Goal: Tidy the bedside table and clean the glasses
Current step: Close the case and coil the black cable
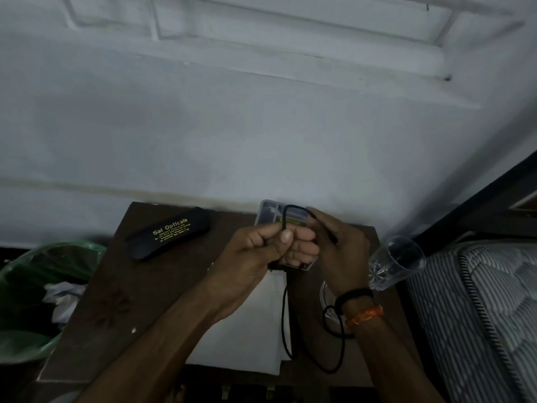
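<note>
Far left of frame, lower half: green plastic bag (35, 274) w/ white crumpled paper (62, 298) inside, beside the table edge.

Brown bedside table (139, 292) fills the lower centre, pushed up against a pale wall (261, 126). On its upper left lies a black glasses case (170, 232), closed, angled, gold lettering "Sai Opticals" on top. Glasses themselves not seen; can't tell if they're in the case.

Centre: left hand (255, 251), fingers curled, thumb and forefinger pinching a black cord (286, 315) near its top. Cord loops up over both hands, then a long strand hangs from under the hands and trails across a white folded cloth (250, 330) lying flat on the table at lower centre, reaching the front edge.

Behind the hands, at the table's back edge by the wall: a clear plastic box (268, 213), partly hidden by the fingers; contents unclear.

Right of centre: right hand (340, 251), fingers curled round the same cord, holding the other side of the loop. Wrist has a black band (353, 296) and an orange thread (366, 314). More cord coils below that wrist.

Right: clear drinking glass (395, 261) standing at the table's right edge, looks tilted from wide-angle lens. Something clear and round sits on the table under the right wrist, mostly hidden.

Far right, lower: striped mattress (479, 309) w/ dark bed frame (479, 196) above it.
</note>
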`<action>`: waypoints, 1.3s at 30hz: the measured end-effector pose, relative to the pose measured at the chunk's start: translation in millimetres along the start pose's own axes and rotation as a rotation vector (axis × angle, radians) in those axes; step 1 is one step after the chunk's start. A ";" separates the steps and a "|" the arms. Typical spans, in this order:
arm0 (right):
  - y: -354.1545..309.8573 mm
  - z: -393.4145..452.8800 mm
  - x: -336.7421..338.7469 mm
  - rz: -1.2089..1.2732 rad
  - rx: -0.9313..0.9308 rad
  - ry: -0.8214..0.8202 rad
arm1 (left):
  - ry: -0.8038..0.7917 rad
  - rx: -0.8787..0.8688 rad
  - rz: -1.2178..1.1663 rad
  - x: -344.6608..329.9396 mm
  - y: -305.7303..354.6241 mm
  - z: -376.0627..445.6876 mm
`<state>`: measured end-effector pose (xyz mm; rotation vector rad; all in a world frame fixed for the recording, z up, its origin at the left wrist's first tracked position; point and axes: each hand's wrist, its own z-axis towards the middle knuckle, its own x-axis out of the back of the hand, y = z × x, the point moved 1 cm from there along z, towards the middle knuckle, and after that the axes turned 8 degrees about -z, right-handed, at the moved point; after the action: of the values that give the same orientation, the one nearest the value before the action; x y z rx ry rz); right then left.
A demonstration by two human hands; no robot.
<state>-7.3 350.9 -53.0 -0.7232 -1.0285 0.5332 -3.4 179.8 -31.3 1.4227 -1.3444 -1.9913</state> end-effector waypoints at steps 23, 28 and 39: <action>-42.4 -8.0 -7.6 -0.353 0.407 -0.359 | 0.138 -0.257 0.483 36.3 -0.4 8.0; -45.0 -6.4 6.0 -0.334 0.468 -0.397 | 0.010 -0.304 0.880 38.2 -7.9 1.3; -49.2 -3.4 24.4 -0.343 0.613 -0.083 | -0.151 -0.198 0.888 33.5 -0.6 -0.1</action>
<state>9.4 334.7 -3.1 0.0191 -0.9675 0.5417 -17.7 155.9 -49.9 0.4372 -1.4336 -1.5602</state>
